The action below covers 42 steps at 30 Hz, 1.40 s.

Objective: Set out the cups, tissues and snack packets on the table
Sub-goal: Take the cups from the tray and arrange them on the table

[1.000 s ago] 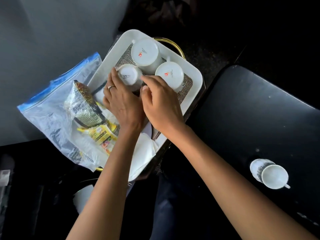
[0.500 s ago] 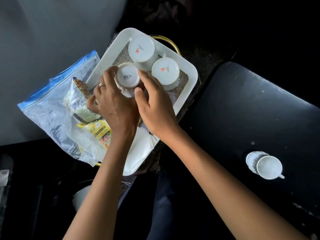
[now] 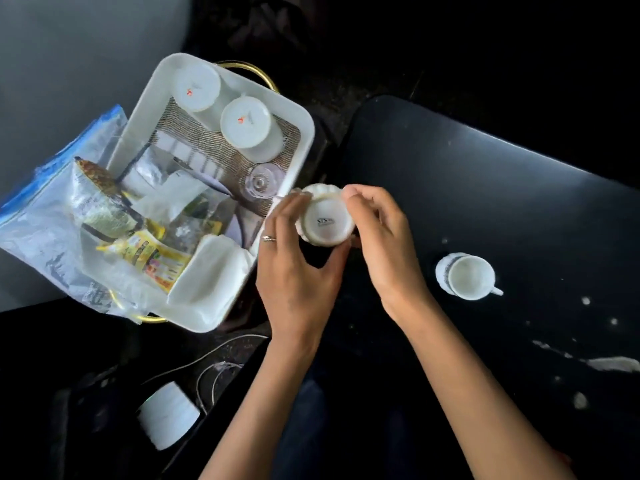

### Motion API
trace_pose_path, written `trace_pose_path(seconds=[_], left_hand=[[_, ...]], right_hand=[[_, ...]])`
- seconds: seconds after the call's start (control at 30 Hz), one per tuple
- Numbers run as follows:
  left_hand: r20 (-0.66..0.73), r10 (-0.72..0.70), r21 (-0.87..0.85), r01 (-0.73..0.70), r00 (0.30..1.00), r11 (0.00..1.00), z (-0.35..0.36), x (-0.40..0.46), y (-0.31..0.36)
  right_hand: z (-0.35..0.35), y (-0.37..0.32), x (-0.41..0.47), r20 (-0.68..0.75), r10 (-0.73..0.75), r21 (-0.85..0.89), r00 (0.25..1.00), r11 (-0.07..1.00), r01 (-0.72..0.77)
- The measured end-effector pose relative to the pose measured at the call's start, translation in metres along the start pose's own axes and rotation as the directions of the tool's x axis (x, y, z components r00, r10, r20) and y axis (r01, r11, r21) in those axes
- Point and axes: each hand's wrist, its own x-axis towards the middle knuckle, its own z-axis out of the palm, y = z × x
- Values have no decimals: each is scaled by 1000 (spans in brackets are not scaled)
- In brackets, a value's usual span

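A small white cup hangs upside down, its base facing me, just off the right edge of the white tray. My left hand and my right hand both grip it from either side. Two larger white cups stand upside down at the tray's far end. A white cup with a handle stands upright on the black table. Snack packets lie in a clear zip bag over the tray's left side. White tissues lie at the tray's near corner.
A small clear glass stands upside down in the tray near the held cup. A white cylindrical object and thin cables lie on the dark surface below the tray. White specks and a smear mark the table's right part.
Both hands have lifted the small cup out of the tray and carried it right, toward the black table. The glass and tray mat under it are now uncovered.
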Motion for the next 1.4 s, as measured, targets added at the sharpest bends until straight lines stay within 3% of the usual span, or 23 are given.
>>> trace_pose_path(seconds=[0.13, 0.3, 0.47, 0.53, 0.63, 0.67, 0.73, 0.8, 0.87, 1.07, 1.17, 1.27, 1.4], left_hand=[[124, 121, 73, -131, 985, 989, 18, -26, 23], [242, 320, 78, -348, 916, 934, 35, -47, 40], [311, 430, -115, -416, 847, 902, 48, -65, 56], [335, 407, -270, -328, 850, 905, 52, -76, 66], [439, 78, -351, 90, 895, 932, 62, -89, 81], [513, -43, -317, 235, 857, 919, 67, -90, 87], [688, -174, -234, 442, 705, 866, 76, -90, 96], [795, -184, -203, 539, 578, 817, 81, -88, 105], [824, -149, -220, 551, 546, 805, 85, -89, 112], [787, -124, -256, 503, 604, 826, 93, -97, 121], [742, -109, -230, 404, 662, 886, 99, -102, 119], [721, -91, -178, 311, 687, 934, 107, -107, 120], [732, -73, -141, 256, 678, 956, 124, -120, 124]], right_hand=[[-45, 4, -9, 10, 140, 29, 990, 990, -141], [-93, 7, -20, 67, 259, 166, 964, 949, -266], [-127, 18, -29, 22, 322, 415, 947, 858, -301], [-139, 24, -33, 6, 324, 535, 946, 798, -276], [-156, 30, -39, -14, 309, 708, 951, 675, -209], [-161, 32, -42, -15, 305, 747, 952, 637, -192], [-171, 37, -45, 1, 294, 788, 956, 588, -181], [-180, 42, -47, 21, 278, 807, 960, 563, -181], [-191, 45, -48, 18, 261, 824, 965, 542, -162], [-215, 52, -59, -155, 273, 694, 950, 714, -91], [-230, 56, -68, -372, 226, 447, 900, 893, -40], [-246, 62, -85, -534, 118, 245, 837, 969, 19], [-244, 68, -107, -523, 17, 102, 852, 994, 43]])
